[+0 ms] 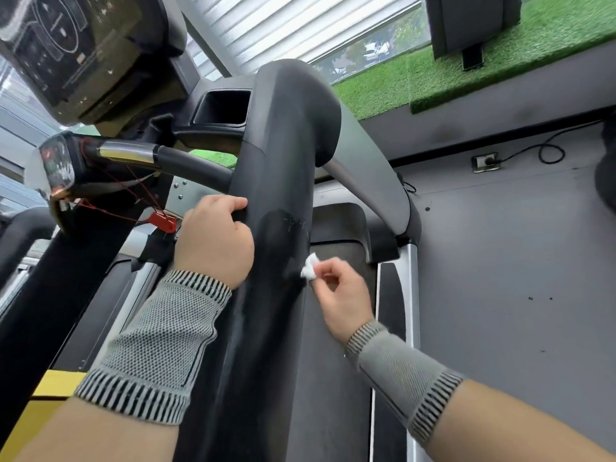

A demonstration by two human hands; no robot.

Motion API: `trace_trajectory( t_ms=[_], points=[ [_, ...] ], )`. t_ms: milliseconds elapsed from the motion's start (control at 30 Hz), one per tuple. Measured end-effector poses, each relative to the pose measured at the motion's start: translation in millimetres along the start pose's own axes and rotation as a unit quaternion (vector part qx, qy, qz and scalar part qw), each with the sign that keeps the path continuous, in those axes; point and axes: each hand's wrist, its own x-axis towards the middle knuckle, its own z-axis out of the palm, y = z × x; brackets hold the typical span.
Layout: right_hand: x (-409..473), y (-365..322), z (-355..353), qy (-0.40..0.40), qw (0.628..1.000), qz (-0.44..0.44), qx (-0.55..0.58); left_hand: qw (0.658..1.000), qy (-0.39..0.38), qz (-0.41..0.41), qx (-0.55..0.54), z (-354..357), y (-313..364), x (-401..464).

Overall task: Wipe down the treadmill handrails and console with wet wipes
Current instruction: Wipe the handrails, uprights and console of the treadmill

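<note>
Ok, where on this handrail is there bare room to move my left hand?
Free: the handrail above the left hand, up to its bend, and below beside the sleeve. Crowded: mid-rail, where the right hand pinches the wipe against its edge.

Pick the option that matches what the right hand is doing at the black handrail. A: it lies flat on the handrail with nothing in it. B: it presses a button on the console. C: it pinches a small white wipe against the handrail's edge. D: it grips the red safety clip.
C: the right hand pinches the small white wipe in its fingers at the right edge of the black handrail.
</note>
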Motion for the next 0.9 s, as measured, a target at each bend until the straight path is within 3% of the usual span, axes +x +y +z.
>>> trace_trajectory(
  t_ms=[333,500,567,733,833,900],
  points=[
    [96.7,-24.6,14.0,0.022,0.998,0.045,-0.026,1.000,0.018,-0.002,-0.003,1.2,0.0,11.6],
    [31.4,-28.9,-0.3,0.032,0.992,-0.118,-0.023,1.000,0.019,0.003,-0.013,0.2,-2.1,12.8],
    [13.5,-25.6,5.9,0.010,0.989,-0.146,-0.015,1.000,0.023,-0.002,-0.009,1.0,-2.0,12.6],
    [70.2,-33.8,17.8,0.041,0.990,-0.119,-0.060,1.000,0.022,-0.003,-0.016,2.5,-2.0,12.2],
    [105.9,-37.1,15.5,0.019,0.993,-0.072,-0.092,1.000,0.023,0.000,-0.013,2.3,-3.2,12.1],
    [98.0,-37.9,8.3,0.017,0.991,-0.094,-0.092,1.000,0.020,0.006,-0.011,1.5,-4.0,12.0]
  ],
)
